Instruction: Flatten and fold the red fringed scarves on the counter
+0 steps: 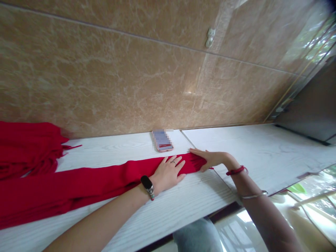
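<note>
the left hand (169, 173) lies flat, palm down, fingers spread slightly apart and straight, pressing on a red scarf (78, 189) that stretches in a long band across the white wood-grain tabletop (183, 210). it grips nothing; it only rests on the cloth. a ring (173, 162) shows on one finger and a black wristband (147, 183) sits on that wrist.

the right hand (210, 158) is just beside it, at the scarf's fringed end (195, 161). its fingers are stretched out and close together, laid over the far side of the end, with the thumb toward the near side; whether the thumb pinches the fringe cannot be told. a red bracelet (236, 170) and a thin silver bangle (253, 195) ring that arm.

the scarf runs from the middle of the tabletop toward the left edge, and more red cloth lies heaped (28, 147) at the far left corner, against the wall (118, 77).

a pink-edged phone (162, 140) lies face up at the far edge of the tabletop, near both hands but apart from the scarf. the wall is tan marbled tile with a small white hook (210, 37) fixed high on it.
</note>
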`<state>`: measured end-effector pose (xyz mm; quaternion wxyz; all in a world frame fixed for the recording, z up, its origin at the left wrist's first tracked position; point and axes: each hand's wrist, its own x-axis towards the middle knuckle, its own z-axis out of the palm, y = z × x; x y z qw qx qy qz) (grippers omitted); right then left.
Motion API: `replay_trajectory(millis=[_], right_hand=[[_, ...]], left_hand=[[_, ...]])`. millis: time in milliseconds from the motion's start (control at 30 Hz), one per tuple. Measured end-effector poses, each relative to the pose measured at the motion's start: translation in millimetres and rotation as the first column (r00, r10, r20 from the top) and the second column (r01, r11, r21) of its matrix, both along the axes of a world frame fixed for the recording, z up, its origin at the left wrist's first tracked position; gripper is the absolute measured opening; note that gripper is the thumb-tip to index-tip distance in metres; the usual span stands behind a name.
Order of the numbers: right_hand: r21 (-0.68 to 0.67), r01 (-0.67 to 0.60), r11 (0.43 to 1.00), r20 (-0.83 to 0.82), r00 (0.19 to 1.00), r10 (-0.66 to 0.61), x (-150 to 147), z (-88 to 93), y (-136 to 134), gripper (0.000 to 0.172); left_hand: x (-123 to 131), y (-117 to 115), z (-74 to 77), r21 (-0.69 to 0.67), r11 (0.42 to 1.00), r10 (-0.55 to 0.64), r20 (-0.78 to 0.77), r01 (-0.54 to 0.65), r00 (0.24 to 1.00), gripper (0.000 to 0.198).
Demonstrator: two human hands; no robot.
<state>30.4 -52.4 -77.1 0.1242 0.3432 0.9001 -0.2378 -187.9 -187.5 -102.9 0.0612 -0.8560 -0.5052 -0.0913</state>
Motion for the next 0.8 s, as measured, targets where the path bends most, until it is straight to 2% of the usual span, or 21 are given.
replay_trajectory(millis=[100,167,200,367,467,567,633,700,800], right_hand=[[0.019,-0.062,0.998,-0.221,0.973,0.065,2,7.9,-1,0.096],[0.128,-0.063,0.990,-0.346,0.932,0.104,-8,11.4,-7,0.081],[0.181,-0.056,0.982,-0.357,0.927,0.119,-15,11.1,-11,0.074],[0.212,-0.107,0.971,-0.054,0.991,0.121,-39,-8.3,-21,0.060],[0.259,-0.049,0.965,0.011,0.999,0.048,-30,-18.0,-11,0.053],[0.231,0.033,0.972,0.004,0.999,-0.035,-11,-15.9,5,0.050],[0.222,0.075,0.972,-0.085,0.995,-0.058,0,-9.0,12,0.048],[0.275,0.129,0.953,-0.249,0.967,-0.059,3,-0.8,14,0.043],[0.370,0.182,0.911,-0.452,0.892,0.005,-11,6.1,6,0.032]], left_hand=[[0,0,-0.8,0.007,1.000,-0.003,0.006,0.003,1.000,0.048],[0,1,-1.8,0.018,1.000,-0.006,0.014,0.006,1.000,0.048],[0,1,-2.3,0.026,1.000,-0.010,0.019,0.010,1.000,0.047],[0,3,-5.1,0.061,0.998,-0.025,0.026,0.023,0.999,0.045],[0,4,-6.3,0.049,0.999,-0.013,0.021,0.012,1.000,0.048],[-1,5,-8.2,0.044,0.999,-0.003,0.021,0.002,1.000,0.049],[-2,5,-9.2,0.050,0.999,-0.003,0.024,0.001,1.000,0.049],[-2,5,-9.1,0.051,0.999,-0.003,0.027,0.002,1.000,0.049],[-1,4,-6.7,0.045,0.999,-0.001,0.029,0.000,1.000,0.048]])
